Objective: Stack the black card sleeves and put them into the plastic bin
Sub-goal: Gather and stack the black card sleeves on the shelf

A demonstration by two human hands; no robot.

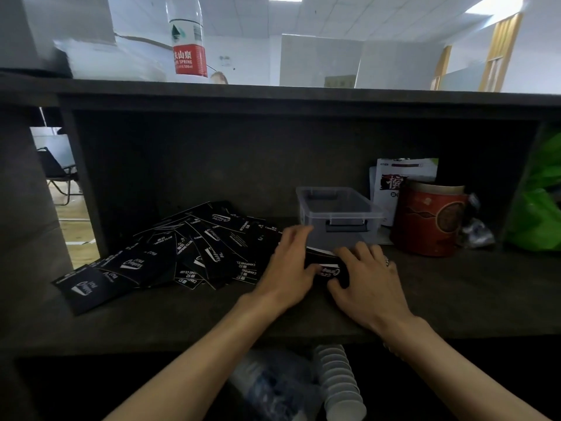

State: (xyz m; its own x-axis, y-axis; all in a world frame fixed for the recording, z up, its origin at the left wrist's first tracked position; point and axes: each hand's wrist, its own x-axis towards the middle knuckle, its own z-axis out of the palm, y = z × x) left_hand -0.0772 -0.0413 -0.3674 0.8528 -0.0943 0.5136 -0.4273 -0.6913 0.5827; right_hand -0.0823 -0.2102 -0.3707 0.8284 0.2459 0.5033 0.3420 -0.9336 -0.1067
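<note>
Closest to the lens there's a sleeve of stacked white paper cups [341, 381] lying on the lower shelf, next to some crinkly clear plastic wrap [273, 387]. Up on the dark shelf board [455, 299], both hands are bunched around a small stack of black card sleeves [329, 267]: the left hand [288, 265] has its fingers curled over the stack's left side, and the right hand [368, 275] grips the right side. That stack sits right in front of the clear plastic bin [338, 214], pretty much touching its front wall. The rest of the black sleeves [182, 250] are fanned out in a messy pile to the left. A red tin [428, 220] stands just right of the bin, with a green bag [537, 202] further right and a water bottle [188, 41] on top.
</note>
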